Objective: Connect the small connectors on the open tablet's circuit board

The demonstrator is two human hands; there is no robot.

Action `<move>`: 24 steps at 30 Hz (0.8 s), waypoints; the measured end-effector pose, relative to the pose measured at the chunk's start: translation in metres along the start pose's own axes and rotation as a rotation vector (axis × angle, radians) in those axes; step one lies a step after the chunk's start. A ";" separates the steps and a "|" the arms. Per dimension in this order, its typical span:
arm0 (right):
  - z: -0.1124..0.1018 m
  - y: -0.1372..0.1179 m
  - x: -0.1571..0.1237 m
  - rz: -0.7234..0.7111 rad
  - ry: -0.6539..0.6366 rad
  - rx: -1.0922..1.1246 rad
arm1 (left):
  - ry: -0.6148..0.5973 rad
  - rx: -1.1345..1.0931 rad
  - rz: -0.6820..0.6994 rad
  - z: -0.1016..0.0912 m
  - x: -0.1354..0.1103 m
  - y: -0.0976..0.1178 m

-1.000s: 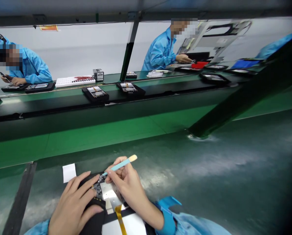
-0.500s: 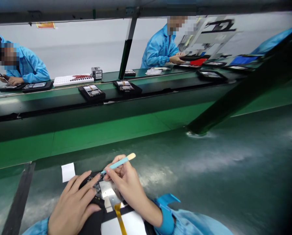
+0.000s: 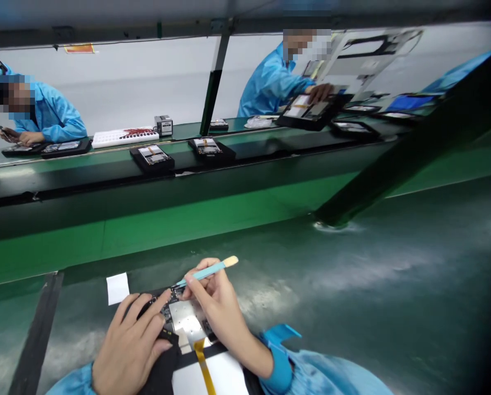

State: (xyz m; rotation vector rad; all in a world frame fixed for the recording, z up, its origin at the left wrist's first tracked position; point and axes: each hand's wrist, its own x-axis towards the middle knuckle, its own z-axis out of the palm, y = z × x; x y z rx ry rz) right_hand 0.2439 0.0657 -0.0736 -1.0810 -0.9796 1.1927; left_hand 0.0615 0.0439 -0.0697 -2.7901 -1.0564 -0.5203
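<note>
Right hand pinches the light-blue spudger like a pen, tip down on the opened device at the counter's near edge, while the left hand lies spread flat, fingers pressing the device's black frame.

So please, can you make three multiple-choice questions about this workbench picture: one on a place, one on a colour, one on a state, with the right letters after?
1. Where is the white paper slip?
A. beyond the left hand
B. on the conveyor
C. under the right sleeve

2. What colour is the handle of the tool?
A. red
B. light blue
C. black

3. How is the right hand?
A. flat and empty
B. out of view
C. gripping the tool

Answers: 1 A, the slip lies on the mat past the fingers. 2 B, blue with a pale end. 3 C, fingers pinch it over the opened device.
</note>
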 end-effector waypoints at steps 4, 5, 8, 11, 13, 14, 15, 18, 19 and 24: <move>0.000 0.000 0.000 0.001 -0.012 0.012 | -0.022 -0.012 0.010 0.004 -0.003 -0.002; 0.000 0.000 0.000 0.003 -0.015 0.018 | -0.032 -0.017 0.016 0.005 -0.002 -0.003; 0.000 0.002 0.000 0.001 -0.018 0.029 | -0.038 -0.041 0.014 0.007 -0.001 -0.004; -0.001 0.004 0.002 -0.017 -0.025 0.049 | -0.014 -0.082 -0.028 0.008 -0.001 -0.004; 0.000 0.002 0.003 -0.018 -0.023 0.091 | 0.018 -0.119 -0.058 0.007 0.000 -0.004; 0.001 0.000 0.003 -0.012 -0.021 0.118 | 0.044 -0.143 -0.071 0.005 0.001 -0.003; 0.001 -0.004 0.002 0.000 -0.021 0.150 | 0.089 -0.172 -0.091 0.001 0.002 -0.003; 0.003 -0.022 -0.010 0.034 -0.089 0.247 | 0.183 -0.296 -0.157 -0.014 0.006 -0.001; 0.003 -0.029 -0.016 0.033 -0.133 0.269 | 0.196 -0.340 -0.178 -0.020 0.008 0.000; 0.002 -0.055 -0.054 -0.157 -0.243 0.231 | 0.195 -0.488 -0.225 -0.040 0.008 0.009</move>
